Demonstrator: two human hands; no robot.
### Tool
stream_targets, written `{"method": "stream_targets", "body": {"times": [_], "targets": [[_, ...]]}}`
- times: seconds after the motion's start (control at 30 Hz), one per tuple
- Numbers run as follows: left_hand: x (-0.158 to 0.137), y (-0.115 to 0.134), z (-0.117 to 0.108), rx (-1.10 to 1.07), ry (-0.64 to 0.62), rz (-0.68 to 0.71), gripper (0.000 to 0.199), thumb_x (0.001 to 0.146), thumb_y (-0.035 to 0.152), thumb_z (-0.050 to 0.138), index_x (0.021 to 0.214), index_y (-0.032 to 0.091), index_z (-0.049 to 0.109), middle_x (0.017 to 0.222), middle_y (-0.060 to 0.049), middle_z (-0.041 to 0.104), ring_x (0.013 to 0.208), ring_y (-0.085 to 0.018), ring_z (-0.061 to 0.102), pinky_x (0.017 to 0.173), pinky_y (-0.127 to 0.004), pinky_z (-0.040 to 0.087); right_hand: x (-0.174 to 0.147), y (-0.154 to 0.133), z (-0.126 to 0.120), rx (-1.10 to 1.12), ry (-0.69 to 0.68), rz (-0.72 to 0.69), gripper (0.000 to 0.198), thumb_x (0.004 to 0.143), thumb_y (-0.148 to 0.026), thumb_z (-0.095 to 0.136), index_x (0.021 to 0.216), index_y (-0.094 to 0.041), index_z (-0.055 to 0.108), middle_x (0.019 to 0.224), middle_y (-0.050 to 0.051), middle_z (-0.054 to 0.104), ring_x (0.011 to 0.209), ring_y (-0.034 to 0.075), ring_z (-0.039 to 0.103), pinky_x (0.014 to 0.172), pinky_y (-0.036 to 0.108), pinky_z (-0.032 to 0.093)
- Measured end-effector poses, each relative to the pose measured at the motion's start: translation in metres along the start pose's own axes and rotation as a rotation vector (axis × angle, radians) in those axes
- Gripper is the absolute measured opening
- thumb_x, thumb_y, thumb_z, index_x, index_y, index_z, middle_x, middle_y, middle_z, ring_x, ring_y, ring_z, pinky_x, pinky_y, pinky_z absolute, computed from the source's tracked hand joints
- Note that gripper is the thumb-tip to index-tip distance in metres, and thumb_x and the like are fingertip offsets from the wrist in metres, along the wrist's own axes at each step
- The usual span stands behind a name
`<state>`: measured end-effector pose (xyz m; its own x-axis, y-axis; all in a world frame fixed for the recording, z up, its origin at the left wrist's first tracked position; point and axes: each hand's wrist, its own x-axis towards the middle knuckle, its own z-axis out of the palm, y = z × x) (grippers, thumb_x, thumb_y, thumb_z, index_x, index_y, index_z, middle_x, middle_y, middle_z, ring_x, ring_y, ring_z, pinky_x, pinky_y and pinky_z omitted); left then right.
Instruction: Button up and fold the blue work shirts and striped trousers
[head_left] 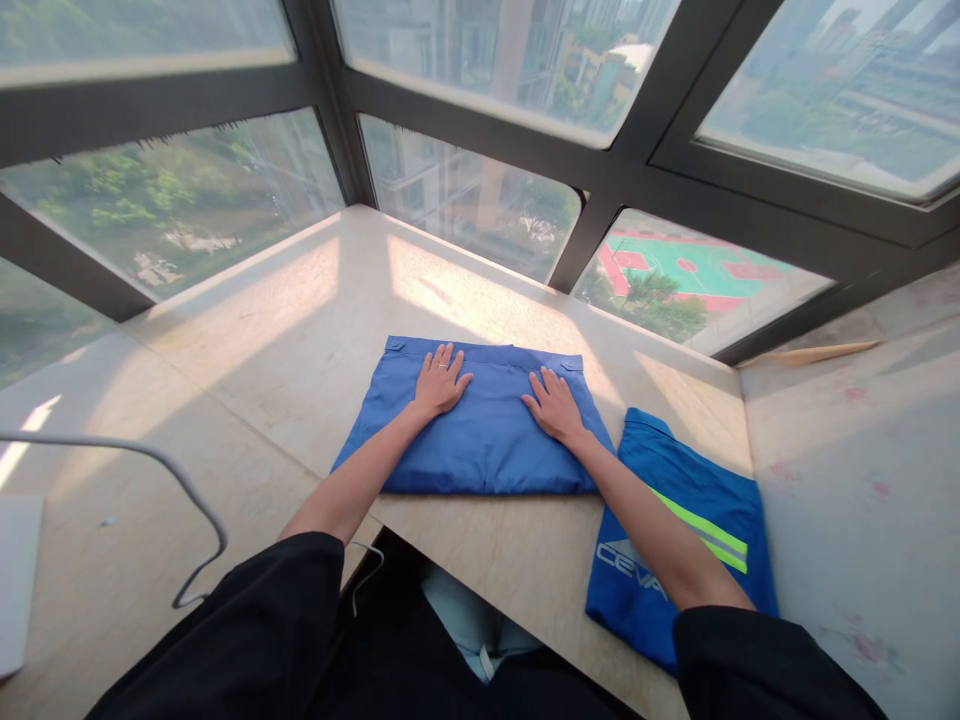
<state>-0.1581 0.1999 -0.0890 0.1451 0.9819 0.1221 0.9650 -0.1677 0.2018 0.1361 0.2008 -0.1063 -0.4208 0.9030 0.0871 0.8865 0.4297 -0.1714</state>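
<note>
A blue folded garment, with a waistband and button tabs along its far edge, lies flat on the pale stone windowsill. It looks like a pair of work trousers. My left hand rests on its upper left part, palm down, fingers spread, a ring on one finger. On the upper right part my right hand lies flat, its fingers stretched out. Neither hand grips the cloth. To the right, partly under my right forearm, is a folded darker blue work garment with a yellow-green reflective stripe and white lettering.
Windows with dark frames border the sill on the far side. A grey cable curves at the left, near a white flat object cut off by the view. A wall with a flower pattern stands at the right.
</note>
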Motion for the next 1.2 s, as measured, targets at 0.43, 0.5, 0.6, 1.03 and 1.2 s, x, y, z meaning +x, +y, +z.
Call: {"method": "stream_targets", "body": {"times": [0.43, 0.5, 0.6, 1.03, 1.2], "targets": [[-0.085, 0.081, -0.019, -0.096, -0.033, -0.061, 0.066, 0.101, 0.047, 0.025, 0.148, 0.003, 0.039, 0.158, -0.023, 0.031, 0.149, -0.034, 0.023, 0.118, -0.052, 0.026, -0.062, -0.088, -0.004, 0.058, -0.027, -0.121, 0.068, 0.102, -0.051, 0.029, 0.154, -0.008, 0.031, 0.16, 0.02, 0.027, 0.15, 0.032, 0.021, 0.12, 0.051, 0.02], [-0.107, 0.101, -0.016, -0.115, -0.009, -0.024, 0.063, 0.102, 0.044, 0.023, 0.148, 0.005, 0.04, 0.158, -0.021, 0.032, 0.15, -0.032, 0.023, 0.119, -0.051, 0.026, -0.079, -0.109, -0.001, 0.087, -0.025, -0.207, 0.063, 0.102, -0.045, 0.028, 0.155, -0.011, 0.029, 0.161, 0.017, 0.028, 0.15, 0.03, 0.021, 0.12, 0.05, 0.022], [-0.141, 0.097, -0.013, -0.085, 0.002, 0.007, 0.062, 0.101, 0.045, 0.025, 0.148, 0.008, 0.043, 0.157, -0.019, 0.034, 0.149, -0.031, 0.026, 0.119, -0.051, 0.025, -0.101, -0.115, -0.001, 0.071, -0.047, -0.287, 0.062, 0.102, -0.045, 0.032, 0.156, -0.014, 0.029, 0.16, 0.016, 0.029, 0.15, 0.029, 0.023, 0.12, 0.05, 0.023], [-0.195, -0.007, -0.03, 0.094, 0.046, -0.163, 0.068, 0.098, 0.055, 0.031, 0.152, 0.014, 0.039, 0.159, -0.016, 0.031, 0.148, -0.032, 0.027, 0.121, -0.05, 0.018, -0.13, -0.04, -0.02, -0.093, -0.188, -0.127, 0.062, 0.102, -0.049, 0.025, 0.157, -0.02, 0.027, 0.164, 0.012, 0.019, 0.151, 0.029, 0.019, 0.12, 0.054, 0.02], [-0.194, -0.008, -0.029, 0.112, 0.035, -0.15, 0.069, 0.098, 0.054, 0.03, 0.151, 0.012, 0.039, 0.159, -0.017, 0.031, 0.149, -0.031, 0.027, 0.121, -0.048, 0.016, -0.129, -0.018, -0.024, -0.093, -0.252, -0.091, 0.065, 0.102, -0.05, 0.023, 0.157, -0.017, 0.024, 0.164, 0.013, 0.016, 0.152, 0.029, 0.016, 0.121, 0.052, 0.018]]}}
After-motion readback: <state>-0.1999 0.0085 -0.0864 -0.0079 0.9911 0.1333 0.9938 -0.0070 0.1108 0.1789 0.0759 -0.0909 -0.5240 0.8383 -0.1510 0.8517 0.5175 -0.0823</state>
